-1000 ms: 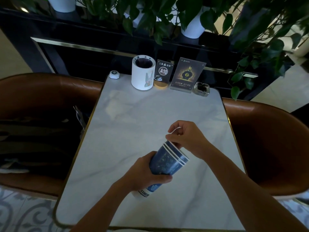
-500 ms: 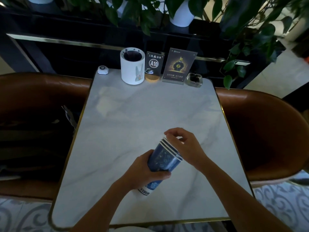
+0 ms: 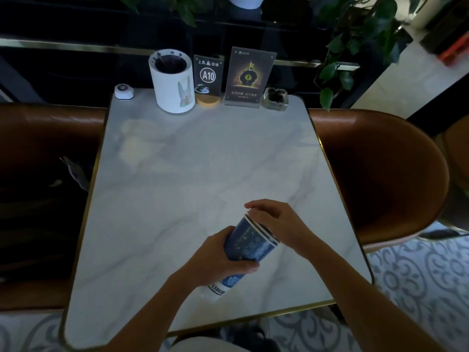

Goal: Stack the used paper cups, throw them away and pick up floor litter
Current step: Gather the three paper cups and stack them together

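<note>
A stack of nested blue paper cups [image 3: 247,246] with white rims is held tilted above the near half of the white marble table [image 3: 193,174]. My left hand [image 3: 218,257] is wrapped around the stack's lower body. My right hand [image 3: 276,224] lies over the rims at the open top end, fingers curled against them. The stack's white base with lettering pokes out below my left hand. What is inside the cups is hidden.
At the table's far edge stand a white cylindrical holder [image 3: 172,81], an A10 sign [image 3: 208,77], a dark menu card [image 3: 247,77], a glass ashtray [image 3: 275,99] and a call button [image 3: 123,91]. Brown seats [image 3: 380,174] flank the table. A dark bag [image 3: 45,199] lies at left. Patterned floor [image 3: 418,275].
My right hand has come down from above the rims onto the top of the stack. The view has shifted back and down, so more of the table's near edge and floor shows.
</note>
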A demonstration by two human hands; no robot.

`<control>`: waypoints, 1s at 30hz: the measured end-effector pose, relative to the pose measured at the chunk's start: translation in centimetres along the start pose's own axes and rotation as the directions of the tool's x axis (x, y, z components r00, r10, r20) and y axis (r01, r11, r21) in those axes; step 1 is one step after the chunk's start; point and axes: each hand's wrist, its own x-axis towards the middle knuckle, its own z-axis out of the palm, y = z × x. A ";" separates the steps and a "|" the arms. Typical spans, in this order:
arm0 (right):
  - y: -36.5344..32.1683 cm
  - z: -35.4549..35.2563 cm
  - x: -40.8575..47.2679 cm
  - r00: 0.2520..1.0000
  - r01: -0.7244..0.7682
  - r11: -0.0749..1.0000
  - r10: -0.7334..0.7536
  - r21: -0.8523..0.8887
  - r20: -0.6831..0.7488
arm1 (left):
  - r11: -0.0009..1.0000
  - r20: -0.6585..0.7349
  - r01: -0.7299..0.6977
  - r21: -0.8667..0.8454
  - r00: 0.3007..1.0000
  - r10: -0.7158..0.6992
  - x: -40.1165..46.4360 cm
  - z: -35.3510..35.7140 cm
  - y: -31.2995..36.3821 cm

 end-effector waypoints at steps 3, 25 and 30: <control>0.6 -0.3 -0.1 0.998 -0.048 0.999 0.047 -0.015 -0.036 | 1.000 0.016 0.007 -0.003 1.000 -0.007 0.3 0.8 -0.2; 9.0 -6.7 -5.2 0.917 -0.342 0.931 0.360 0.124 -0.172 | 0.967 0.261 -0.079 0.241 0.965 0.014 3.6 9.5 2.5; 13.0 -10.9 -9.2 0.943 -0.294 0.941 0.314 0.165 -0.110 | 0.935 0.320 -0.150 0.320 0.946 0.042 4.8 15.1 4.4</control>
